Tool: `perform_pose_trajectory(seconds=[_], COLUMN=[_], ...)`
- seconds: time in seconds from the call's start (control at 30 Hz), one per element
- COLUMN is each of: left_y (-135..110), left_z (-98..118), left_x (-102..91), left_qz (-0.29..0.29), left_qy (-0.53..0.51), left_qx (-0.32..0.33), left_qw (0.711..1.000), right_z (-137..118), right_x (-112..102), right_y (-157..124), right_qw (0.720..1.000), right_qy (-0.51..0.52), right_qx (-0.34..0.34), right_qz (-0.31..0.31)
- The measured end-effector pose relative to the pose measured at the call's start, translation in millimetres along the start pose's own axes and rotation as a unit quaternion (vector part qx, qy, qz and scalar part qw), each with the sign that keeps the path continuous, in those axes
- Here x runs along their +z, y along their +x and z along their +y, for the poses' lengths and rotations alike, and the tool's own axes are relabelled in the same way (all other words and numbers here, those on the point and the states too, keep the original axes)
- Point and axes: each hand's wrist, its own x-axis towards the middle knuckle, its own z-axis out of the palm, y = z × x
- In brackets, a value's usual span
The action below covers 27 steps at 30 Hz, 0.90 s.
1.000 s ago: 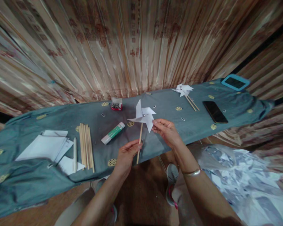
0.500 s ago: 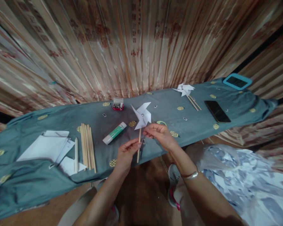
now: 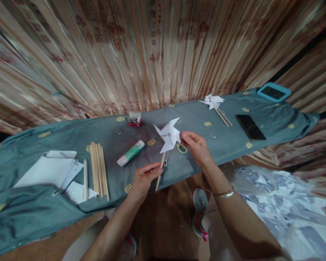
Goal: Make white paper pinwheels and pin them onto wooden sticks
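Single head-worn view, forward and down, close above the cloth-covered table (image 3: 70,134).

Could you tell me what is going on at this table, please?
A person holds a white paper pinwheel above a cloth-covered table. The left hand grips its wooden stick; the fingers of the right hand pinch one blade. On the cloth lie spare sticks, a glue stick, paper sheets, a pin box, a second pinwheel and a phone.
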Motion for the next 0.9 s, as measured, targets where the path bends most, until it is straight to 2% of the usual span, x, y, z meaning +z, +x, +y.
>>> perform_pose_trajectory(seconds=[0.27, 0.6, 0.9], left_y=[2, 4, 4], left_z=[1, -4, -6], left_x=[1.4, 1.0, 1.0], left_qz=[0.001, 0.028, 0.029], left_qy=[-0.009, -0.022, -0.015], left_qx=[0.008, 0.032, 0.046], left_qw=[1.000, 0.999, 0.998], right_z=[-1, -5, -4], right_x=[6, 14, 19], right_y=[3, -11, -21], right_qw=[0.999, 0.994, 0.991], right_qy=[0.016, 0.026, 0.012], right_qx=[0.037, 0.090, 0.099], right_qz=[-0.013, -0.060, -0.094])
